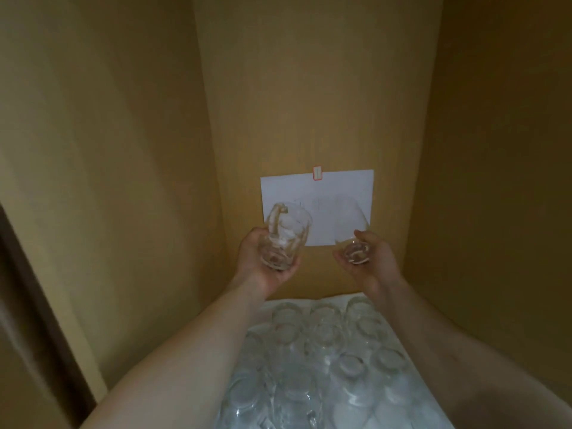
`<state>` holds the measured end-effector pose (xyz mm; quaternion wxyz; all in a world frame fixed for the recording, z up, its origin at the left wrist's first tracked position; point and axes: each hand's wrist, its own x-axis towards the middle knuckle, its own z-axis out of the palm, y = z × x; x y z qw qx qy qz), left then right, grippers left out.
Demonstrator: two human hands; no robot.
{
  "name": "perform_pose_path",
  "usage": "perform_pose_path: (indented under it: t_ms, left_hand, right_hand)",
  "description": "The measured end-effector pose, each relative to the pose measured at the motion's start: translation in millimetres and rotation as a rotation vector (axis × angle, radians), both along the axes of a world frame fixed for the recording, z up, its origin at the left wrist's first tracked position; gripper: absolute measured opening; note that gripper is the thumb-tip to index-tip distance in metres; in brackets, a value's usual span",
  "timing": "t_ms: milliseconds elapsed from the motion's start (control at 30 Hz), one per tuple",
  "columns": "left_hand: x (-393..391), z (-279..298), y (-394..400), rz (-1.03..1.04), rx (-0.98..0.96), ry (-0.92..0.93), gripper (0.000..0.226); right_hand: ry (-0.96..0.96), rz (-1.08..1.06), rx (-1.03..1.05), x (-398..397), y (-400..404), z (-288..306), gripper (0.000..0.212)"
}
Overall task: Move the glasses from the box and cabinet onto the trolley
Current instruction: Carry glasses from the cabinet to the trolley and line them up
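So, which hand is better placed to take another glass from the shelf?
Neither clearly: the left hand holds a glass, and the right hand holds another glass. Both are full.

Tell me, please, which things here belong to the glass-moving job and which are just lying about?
Part of the job:
- glass held in the left hand
- glass held in the right hand
- glasses on the shelf

Just there:
- sheet of paper on the back wall
- tape holding it
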<state>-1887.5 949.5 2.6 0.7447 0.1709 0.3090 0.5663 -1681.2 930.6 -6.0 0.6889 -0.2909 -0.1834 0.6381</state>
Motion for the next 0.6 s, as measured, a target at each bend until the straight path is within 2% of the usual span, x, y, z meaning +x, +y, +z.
perform_pose_path:
  t_ms: [100,133,233,300,367,433,500,600]
  left_hand:
    - [6.5,5.9,-10.2,-0.065,0.057,-0.110,0.044]
    - [8.0,7.3,-13.2,-0.095,0.082,-0.118,0.046]
    - [13.4,9.0,-20.0,-0.180,0.147,-0.097,0.050]
    - [17.5,9.8,-22.9,-0.213,0.154,-0.076,0.043]
    - [19.5,9.3,-25.8,-0.272,0.161,-0.068,0.028]
    - [22.2,7.4,-29.1,-0.348,0.144,-0.079,0.020]
    - [27.6,2.8,-31.0,-0.363,0.097,-0.065,0.027]
    - [39.3,-3.3,-41.6,-0.402,0.044,-0.135,0.042]
  right_hand:
    - [0.037,0.007,0.003,1.1,-14.8,3.3,0.014]
    - [0.046,0.002,0.006,2.3,-19.4,4.1,0.017]
    - [-0.078,-0.021,0.059,6.5,-34.7,6.1,0.047]
    - [-0.179,-0.067,0.066,8.6,-45.1,7.1,0.057]
    - [-0.247,-0.119,0.037,12.8,-55.2,7.3,0.056]
    - [-0.271,-0.165,0.017,19.5,-66.7,4.9,0.044]
    - [-0.315,-0.215,-0.007,26.6,-81.6,1.4,0.038]
    - [-0.403,-0.268,-0.056,32.2,-107.0,-3.4,0.052]
